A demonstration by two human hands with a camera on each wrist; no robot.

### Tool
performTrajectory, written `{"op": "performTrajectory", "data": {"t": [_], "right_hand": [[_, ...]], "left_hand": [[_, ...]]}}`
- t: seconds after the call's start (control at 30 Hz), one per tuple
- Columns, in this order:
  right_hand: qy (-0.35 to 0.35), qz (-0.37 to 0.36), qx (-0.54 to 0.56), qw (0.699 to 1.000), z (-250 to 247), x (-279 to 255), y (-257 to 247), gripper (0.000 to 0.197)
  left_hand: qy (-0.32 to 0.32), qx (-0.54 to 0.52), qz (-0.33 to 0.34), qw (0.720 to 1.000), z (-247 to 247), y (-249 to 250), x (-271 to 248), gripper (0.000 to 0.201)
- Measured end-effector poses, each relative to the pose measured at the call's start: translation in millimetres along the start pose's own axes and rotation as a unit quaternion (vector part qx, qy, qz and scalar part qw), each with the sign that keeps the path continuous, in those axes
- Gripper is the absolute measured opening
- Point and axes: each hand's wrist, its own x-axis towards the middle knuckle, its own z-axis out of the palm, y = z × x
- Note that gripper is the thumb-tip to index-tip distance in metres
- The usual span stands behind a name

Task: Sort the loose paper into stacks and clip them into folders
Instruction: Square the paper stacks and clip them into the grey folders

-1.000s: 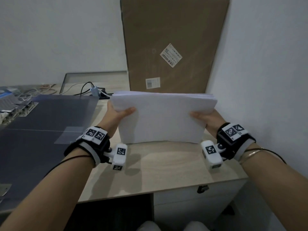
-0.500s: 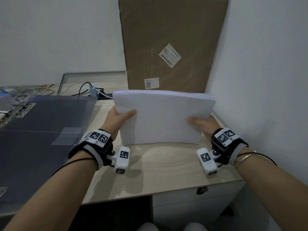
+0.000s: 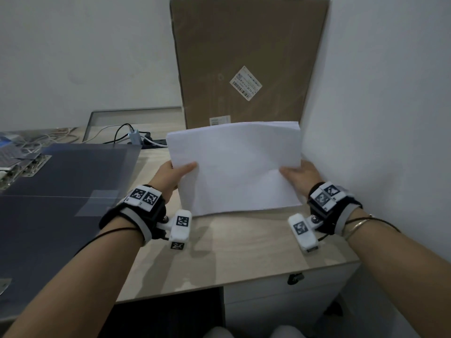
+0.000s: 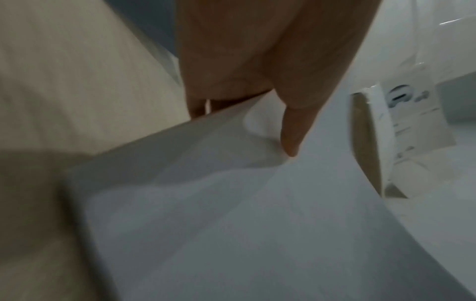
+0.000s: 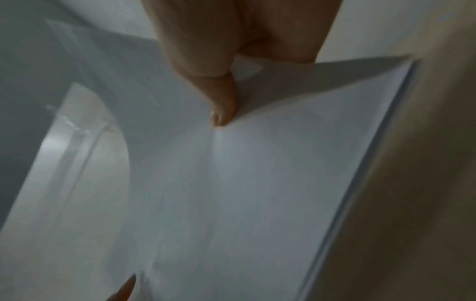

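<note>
Paper first: I see a thick stack of plain white sheets (image 3: pixel 235 167) held upright on its long bottom edge, that edge resting on the pale wood-grain desk (image 3: pixel 239 252) near the right wall. My left hand (image 3: pixel 170 175) grips the stack's left side, thumb laid across the front sheet and fingers curled behind. The left wrist view shows that thumb (image 4: pixel 293 126) pressing a dent into the top sheet, with fingertips tucked under the edge. My right hand (image 3: pixel 299 175) grips the right side the same way, thumb on the front face, fingers behind. In the right wrist view the thumb (image 5: pixel 221 101) digs into the paper and a shallow crease runs from its tip, with the layered sheet edges visible along the right side.

Behind the stack, a tall flat brown cardboard box (image 3: pixel 249 59) with a white barcode label (image 3: pixel 245 83) leans upright against the wall. To the left, a dark translucent plastic sheet (image 3: pixel 61 198) lies flat on the desk, well apart from the paper. Cables and a small grey adapter (image 3: pixel 134 139) lie at the back of the desk, beside the box's lower left corner. I cannot see any folders or clips from here.
</note>
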Motion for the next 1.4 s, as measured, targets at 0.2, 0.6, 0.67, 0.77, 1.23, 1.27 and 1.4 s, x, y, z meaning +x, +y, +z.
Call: {"op": "performTrajectory", "data": {"t": [0.2,0.6,0.67,0.77,1.23,1.27,1.4], "right_hand": [[-0.066,-0.187,-0.271,0.942,-40.4,-2.2,-90.9,0.007],[0.029,-0.122,-0.094,0.988,-28.9,3.3,-76.4,0.123],[-0.092,-0.027,0.002,0.995,-16.6,-4.0,-55.4,0.117],[-0.192,0.025,0.107,0.975,0.5,-9.8,-51.7,0.104],[-0.11,-0.005,0.077,0.991,45.6,4.3,19.8,0.059],[-0.121,-0.006,0.069,0.99,44.5,3.5,20.5,0.06],[-0.15,0.01,-0.002,0.989,40.4,1.4,29.8,0.047]], "left_hand": [[0.049,0.309,0.282,0.907,1.3,74.3,-27.6,0.099],[-0.058,0.066,0.085,0.993,26.5,55.4,-47.9,0.019],[-0.074,-0.014,0.068,0.995,22.7,47.4,-49.6,0.021],[-0.06,-0.039,0.076,0.994,23.6,44.5,-49.9,0.018],[-0.043,-0.053,-0.01,0.998,34.7,-19.6,-20.9,0.038],[-0.036,-0.053,-0.014,0.998,34.1,-19.4,-18.5,0.036],[-0.014,-0.06,-0.021,0.998,36.9,-19.0,-11.8,0.03]]}}
